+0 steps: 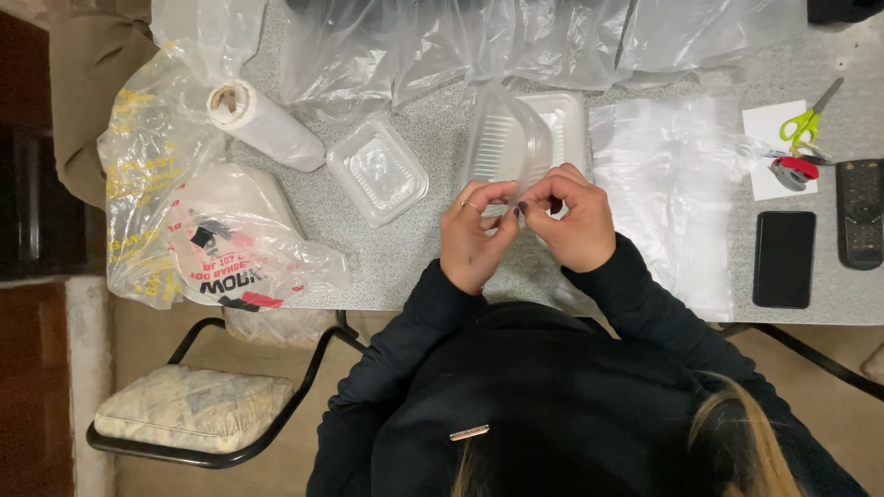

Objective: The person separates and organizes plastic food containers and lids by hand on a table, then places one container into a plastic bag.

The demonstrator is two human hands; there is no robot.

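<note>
Both hands meet at the near edge of the speckled grey table [414, 267] — the left hand [474, 235] and the right hand [575, 216] each pinch the near rim of a clear ribbed plastic container [506, 143], which stands tilted up over a second clear tray [564, 120]. Just left lies a small clear square lidded box [378, 170]; beyond it, a roll of thin plastic bags [262, 120]. Far right — green-handled scissors [810, 120] and a black phone [784, 258].
</note>
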